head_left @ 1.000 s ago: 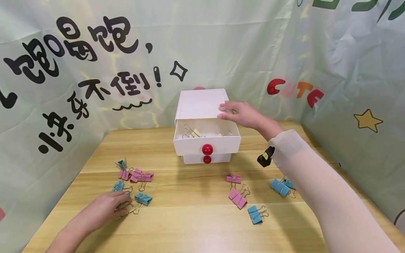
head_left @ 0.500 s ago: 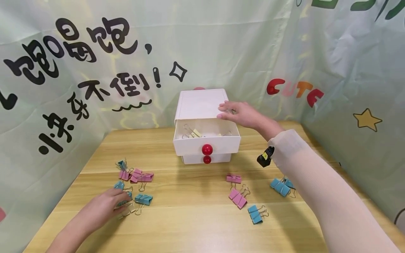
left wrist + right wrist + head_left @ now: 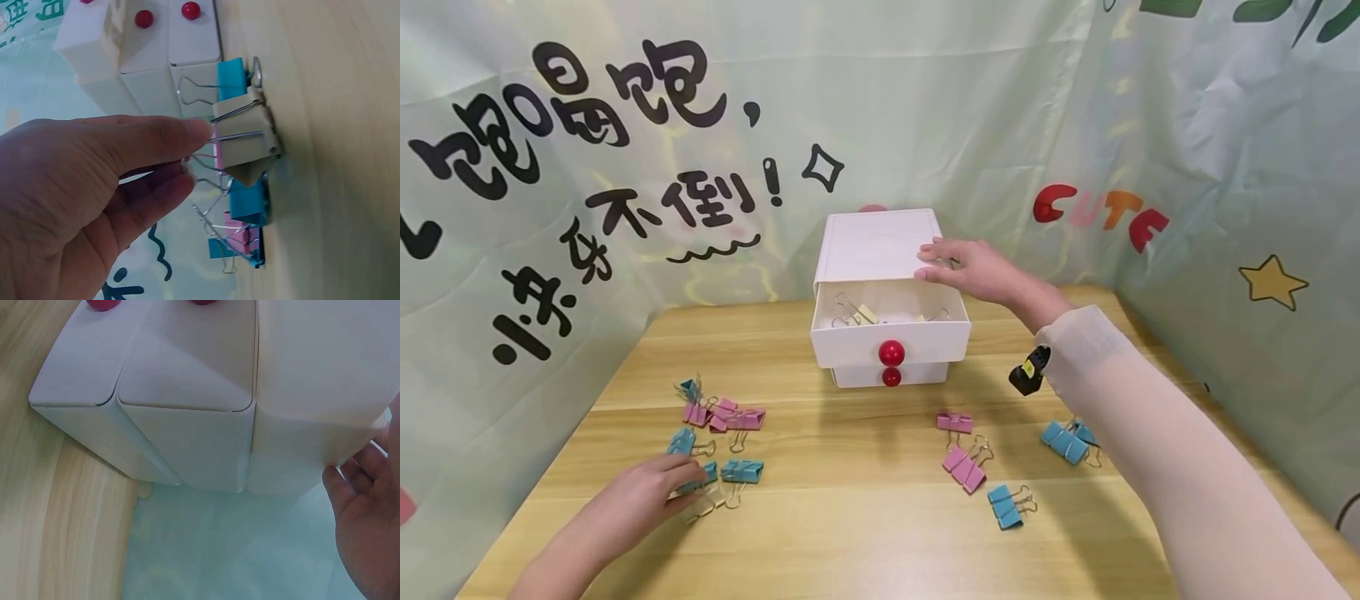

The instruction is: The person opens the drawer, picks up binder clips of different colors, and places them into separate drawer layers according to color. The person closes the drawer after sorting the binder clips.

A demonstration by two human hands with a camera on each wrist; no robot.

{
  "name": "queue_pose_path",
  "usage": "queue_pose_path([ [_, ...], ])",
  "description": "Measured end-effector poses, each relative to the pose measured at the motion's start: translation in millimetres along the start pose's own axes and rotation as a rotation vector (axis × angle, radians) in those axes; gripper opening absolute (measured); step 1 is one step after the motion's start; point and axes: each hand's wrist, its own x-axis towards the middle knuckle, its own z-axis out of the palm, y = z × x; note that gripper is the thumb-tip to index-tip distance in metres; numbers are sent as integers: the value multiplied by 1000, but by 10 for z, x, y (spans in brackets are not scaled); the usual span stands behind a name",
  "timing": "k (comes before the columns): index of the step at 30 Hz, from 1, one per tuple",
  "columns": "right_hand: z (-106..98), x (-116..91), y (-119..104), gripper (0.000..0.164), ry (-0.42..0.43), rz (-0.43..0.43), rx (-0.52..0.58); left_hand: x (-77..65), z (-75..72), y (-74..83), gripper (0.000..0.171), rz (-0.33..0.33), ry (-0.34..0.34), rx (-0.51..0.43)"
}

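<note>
My left hand [image 3: 636, 504] is low at the left of the table, where thumb and fingers pinch the wire handles of a cream binder clip [image 3: 247, 137]. Blue binder clips [image 3: 742, 472] lie right beside those fingers. At the back centre, a white drawer box [image 3: 876, 246] has its top drawer [image 3: 850, 343] pulled out, with several cream binder clips [image 3: 863, 315] inside. My right hand [image 3: 973, 271] rests on the box's upper right edge, fingers on the top and thumb near the front edge. In the right wrist view its fingers touch the box's side.
Pink binder clips [image 3: 730, 417] lie beyond the left hand. Right of centre are more pink clips [image 3: 964, 471], a blue clip [image 3: 1004, 507] and a further blue group [image 3: 1066, 443] by the right sleeve. Printed cloth [image 3: 760, 250] hangs close behind and beside the table.
The left hand has shifted slightly, and the blue clip beside it has turned a little. More of the cream clip shows below the fingers. The right hand stays on the box.
</note>
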Motion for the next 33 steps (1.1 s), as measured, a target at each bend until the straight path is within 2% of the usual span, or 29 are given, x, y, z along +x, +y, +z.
queue_pose_path([
  [5, 36, 1, 12, 70, -1, -1, 13, 33, 58, -24, 32, -20, 56, -2],
  [9, 44, 5, 14, 69, 5, -9, 10, 44, 43, 21, 28, -74, 23, -41],
  [14, 18, 2, 7, 68, 12, -22, 8, 61, -2, 52, 24, -168, -107, -124],
  [18, 3, -4, 4, 67, 18, -28, 8, 59, -16, 28, 35, -241, -265, -157],
  [21, 5, -2, 9, 68, 16, -23, 6, 57, -9, 12, 41, -278, -348, -180],
  [26, 10, -6, 10, 70, 15, -9, 11, 77, 9, 12, 44, -247, -356, -161],
  [30, 12, -14, 10, 71, 10, 2, 19, 99, 36, 30, 46, -186, -331, -108],
  [33, 15, -6, 19, 71, 11, 1, 22, 110, 62, 36, 40, -143, -301, -87],
])
